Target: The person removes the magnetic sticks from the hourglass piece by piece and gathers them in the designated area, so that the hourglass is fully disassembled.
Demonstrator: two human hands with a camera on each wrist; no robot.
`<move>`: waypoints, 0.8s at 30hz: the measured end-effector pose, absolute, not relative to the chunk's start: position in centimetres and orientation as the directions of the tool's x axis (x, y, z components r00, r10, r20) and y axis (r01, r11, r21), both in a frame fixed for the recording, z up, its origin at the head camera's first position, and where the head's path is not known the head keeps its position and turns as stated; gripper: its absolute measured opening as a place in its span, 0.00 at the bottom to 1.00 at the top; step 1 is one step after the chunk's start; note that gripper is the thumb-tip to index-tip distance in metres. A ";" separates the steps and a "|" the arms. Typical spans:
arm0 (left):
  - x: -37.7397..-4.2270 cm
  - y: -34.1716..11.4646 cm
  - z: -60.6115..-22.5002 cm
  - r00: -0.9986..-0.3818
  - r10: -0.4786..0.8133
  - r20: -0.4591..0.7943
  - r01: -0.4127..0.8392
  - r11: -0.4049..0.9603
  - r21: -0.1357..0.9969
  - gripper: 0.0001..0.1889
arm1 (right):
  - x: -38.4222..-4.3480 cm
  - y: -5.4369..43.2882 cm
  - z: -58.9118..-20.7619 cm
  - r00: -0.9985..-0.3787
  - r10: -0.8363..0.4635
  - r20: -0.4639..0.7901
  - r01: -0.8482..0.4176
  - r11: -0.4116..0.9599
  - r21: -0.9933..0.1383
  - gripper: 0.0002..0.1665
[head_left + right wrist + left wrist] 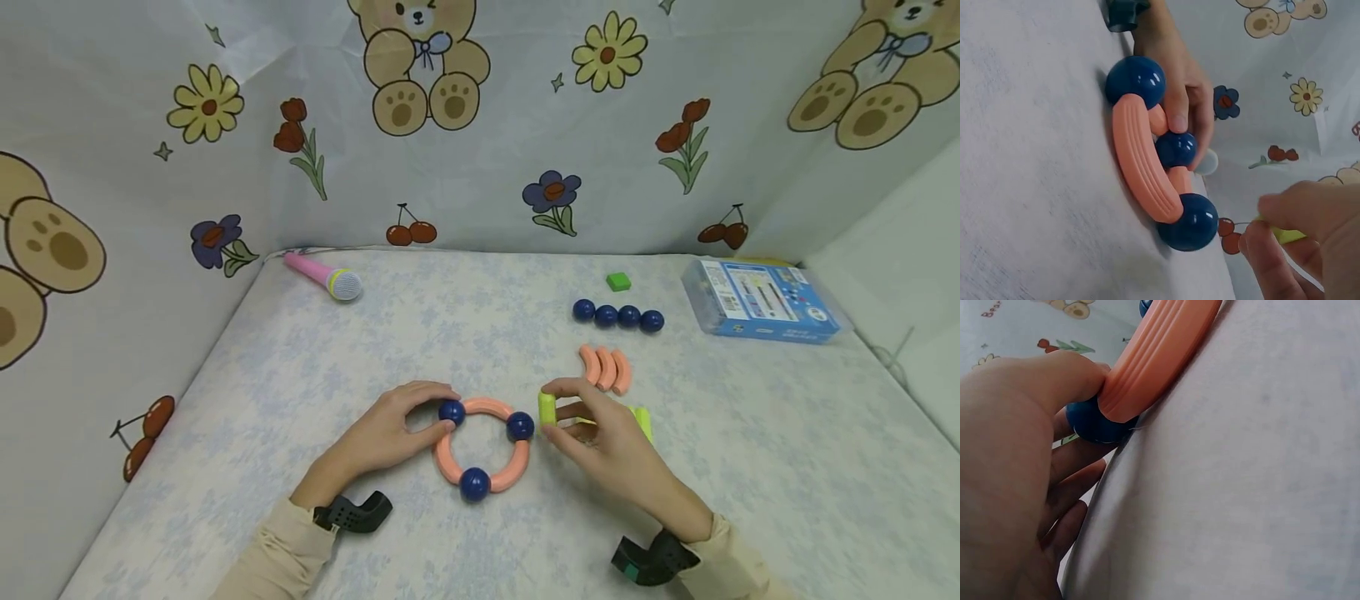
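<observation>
Nearest, the right hand (611, 446) pinches a lime rod (547, 409) beside a ring (487, 407). The left hand (393, 427) apparently pinches the ring's blue ball (452, 412).

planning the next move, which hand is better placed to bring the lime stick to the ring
Right, most likely: the right hand pinches the lime stick just beside the ring. The left hand grips the ring's leftmost blue ball, so it seems better suited to steadying.

My table (420, 342): pale, blue-mottled | before me: ball-and-arc ring (474, 484) | far left: pink microphone (324, 277) | right: yellow-green rods (642, 420), three orange arcs (605, 368), four navy balls (606, 316), green block (618, 282), blue box (772, 304)
</observation>
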State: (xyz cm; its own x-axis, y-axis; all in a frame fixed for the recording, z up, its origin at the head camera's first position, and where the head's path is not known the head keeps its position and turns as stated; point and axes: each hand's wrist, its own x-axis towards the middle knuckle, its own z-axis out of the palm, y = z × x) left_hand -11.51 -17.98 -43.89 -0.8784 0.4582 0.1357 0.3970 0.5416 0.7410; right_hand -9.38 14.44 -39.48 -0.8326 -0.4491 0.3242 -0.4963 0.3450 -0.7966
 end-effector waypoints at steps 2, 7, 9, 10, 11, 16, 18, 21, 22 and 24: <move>-11.5 -17.9 -43.9 -0.880 0.456 0.133 0.394 0.544 0.741 0.21 | -9.6 15.1 -39.4 -0.827 -0.456 0.330 -0.509 0.357 -0.783 0.33; -11.4 -17.8 -43.9 -0.886 0.445 0.132 0.389 0.556 0.734 0.21 | -10.5 17.3 -38.7 -0.788 -0.497 0.363 -0.580 0.404 -0.707 0.39; -11.4 -17.8 -43.9 -0.887 0.443 0.132 0.389 0.559 0.733 0.21 | -11.0 18.4 -38.4 -0.775 -0.513 0.370 -0.606 0.434 -0.667 0.39; -11.5 -17.8 -43.9 -0.887 0.442 0.132 0.388 0.560 0.732 0.21 | -11.2 19.0 -38.3 -0.767 -0.521 0.374 -0.620 0.453 -0.641 0.39; -11.5 -17.8 -43.9 -0.887 0.442 0.132 0.388 0.560 0.732 0.21 | -11.4 19.6 -38.1 -0.764 -0.526 0.374 -0.628 0.473 -0.618 0.39; -11.5 -17.8 -43.8 -0.891 0.435 0.129 0.382 0.566 0.731 0.21 | -12.4 22.6 -37.8 -0.748 -0.552 0.368 -0.662 0.585 -0.468 0.36; -11.5 -17.8 -43.8 -0.893 0.432 0.126 0.379 0.571 0.728 0.20 | -12.6 23.5 -37.7 -0.750 -0.562 0.350 -0.662 0.619 -0.422 0.34; -11.5 -17.7 -43.8 -0.895 0.429 0.124 0.377 0.576 0.725 0.20 | -12.8 24.8 -37.5 -0.773 -0.564 0.290 -0.633 0.657 -0.409 0.32; -11.5 -17.7 -43.8 -0.895 0.429 0.124 0.376 0.576 0.726 0.20 | -12.8 25.2 -37.5 -0.787 -0.562 0.254 -0.613 0.669 -0.420 0.31; -11.5 -17.7 -43.8 -0.894 0.429 0.125 0.377 0.574 0.727 0.20 | -12.7 26.0 -37.4 -0.814 -0.553 0.179 -0.567 0.687 -0.455 0.30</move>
